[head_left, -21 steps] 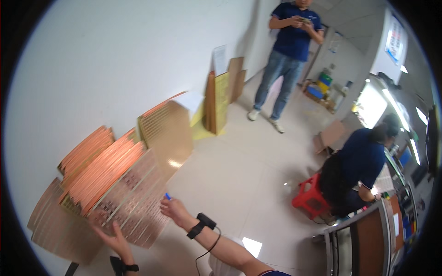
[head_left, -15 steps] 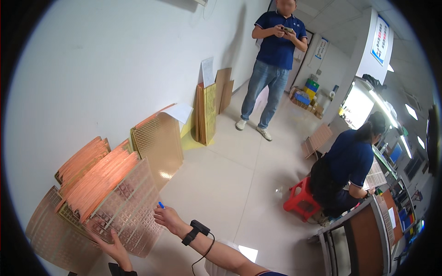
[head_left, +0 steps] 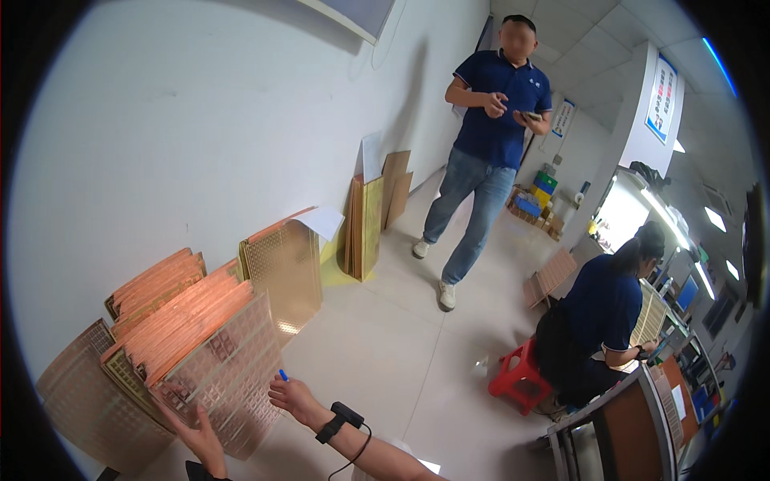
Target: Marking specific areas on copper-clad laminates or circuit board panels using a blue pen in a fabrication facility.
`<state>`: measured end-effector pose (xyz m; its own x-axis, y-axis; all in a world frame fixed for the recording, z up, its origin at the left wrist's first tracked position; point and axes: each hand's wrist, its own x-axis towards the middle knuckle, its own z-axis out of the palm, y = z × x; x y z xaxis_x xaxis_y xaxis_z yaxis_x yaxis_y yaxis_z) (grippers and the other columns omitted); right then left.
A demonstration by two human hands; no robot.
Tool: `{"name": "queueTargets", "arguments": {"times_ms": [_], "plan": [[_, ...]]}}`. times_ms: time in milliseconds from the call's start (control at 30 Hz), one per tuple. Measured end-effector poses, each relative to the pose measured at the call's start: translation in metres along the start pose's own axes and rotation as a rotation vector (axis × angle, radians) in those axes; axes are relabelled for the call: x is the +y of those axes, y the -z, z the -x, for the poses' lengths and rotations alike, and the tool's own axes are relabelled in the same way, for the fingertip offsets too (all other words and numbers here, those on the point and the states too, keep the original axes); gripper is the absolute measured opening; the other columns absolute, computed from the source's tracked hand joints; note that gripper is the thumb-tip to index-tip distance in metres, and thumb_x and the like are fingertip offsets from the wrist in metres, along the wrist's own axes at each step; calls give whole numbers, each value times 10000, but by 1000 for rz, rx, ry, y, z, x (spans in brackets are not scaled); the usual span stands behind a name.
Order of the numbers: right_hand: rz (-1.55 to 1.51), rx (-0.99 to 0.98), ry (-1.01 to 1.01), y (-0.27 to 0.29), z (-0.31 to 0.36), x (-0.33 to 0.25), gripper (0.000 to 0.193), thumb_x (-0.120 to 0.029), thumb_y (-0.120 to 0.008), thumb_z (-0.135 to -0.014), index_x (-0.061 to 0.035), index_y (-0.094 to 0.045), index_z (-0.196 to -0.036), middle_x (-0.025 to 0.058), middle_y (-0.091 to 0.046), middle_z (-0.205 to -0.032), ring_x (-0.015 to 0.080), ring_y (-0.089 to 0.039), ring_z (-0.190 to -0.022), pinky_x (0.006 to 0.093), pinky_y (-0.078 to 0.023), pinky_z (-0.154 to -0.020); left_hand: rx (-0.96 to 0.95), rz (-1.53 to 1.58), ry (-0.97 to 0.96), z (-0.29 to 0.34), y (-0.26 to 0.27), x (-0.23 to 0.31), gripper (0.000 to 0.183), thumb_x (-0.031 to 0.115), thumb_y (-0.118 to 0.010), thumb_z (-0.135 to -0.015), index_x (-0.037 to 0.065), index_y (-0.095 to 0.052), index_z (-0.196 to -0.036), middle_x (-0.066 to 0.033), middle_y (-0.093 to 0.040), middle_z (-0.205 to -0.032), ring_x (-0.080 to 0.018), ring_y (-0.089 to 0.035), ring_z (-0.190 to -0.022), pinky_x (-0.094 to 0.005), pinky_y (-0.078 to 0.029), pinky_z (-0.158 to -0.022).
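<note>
A stack of copper-coloured circuit board panels (head_left: 192, 325) leans upright against the white wall at the left. My left hand (head_left: 199, 439) grips the lower left side of the front circuit board panel (head_left: 228, 353), thumb on its face; its other fingers are partly hidden. At the panel's right edge is my right hand (head_left: 295, 401), closed around a slim blue pen (head_left: 282, 375) whose end sticks up. A black band with a cable sits on my right wrist. Another patterned panel (head_left: 96, 401) leans at the far left.
Farther along the wall stand a gold panel stack (head_left: 285, 268) with white paper on top and a yellowish stack (head_left: 362, 228). A person in blue (head_left: 497, 120) walks on the tiled floor, phone in hand. Another person (head_left: 597, 313) sits on a red stool (head_left: 517, 377) beside a workbench.
My view has tilted up a little. The standing person has stepped closer and taken one hand off the phone. The seated person's panel has changed angle. My hands stay at the front panel.
</note>
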<state>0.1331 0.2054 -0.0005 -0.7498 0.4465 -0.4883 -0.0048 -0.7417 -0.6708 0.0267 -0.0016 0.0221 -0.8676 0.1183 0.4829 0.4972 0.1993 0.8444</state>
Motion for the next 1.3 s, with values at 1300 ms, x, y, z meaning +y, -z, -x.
{"name": "queueTargets", "arguments": {"times_ms": [1300], "plan": [[143,-42,-283,-24,98,24,630,-124,-591,-843,51,-263,-1352,221,-426,-1283,331,-489,-1163,409,-426,-988,67,1,6,-21,7,37,805,79,-685,-781,-18,-210,-1423,-212,-289,-1449,-274,-309,-1328,-373,-243,-1086]]}}
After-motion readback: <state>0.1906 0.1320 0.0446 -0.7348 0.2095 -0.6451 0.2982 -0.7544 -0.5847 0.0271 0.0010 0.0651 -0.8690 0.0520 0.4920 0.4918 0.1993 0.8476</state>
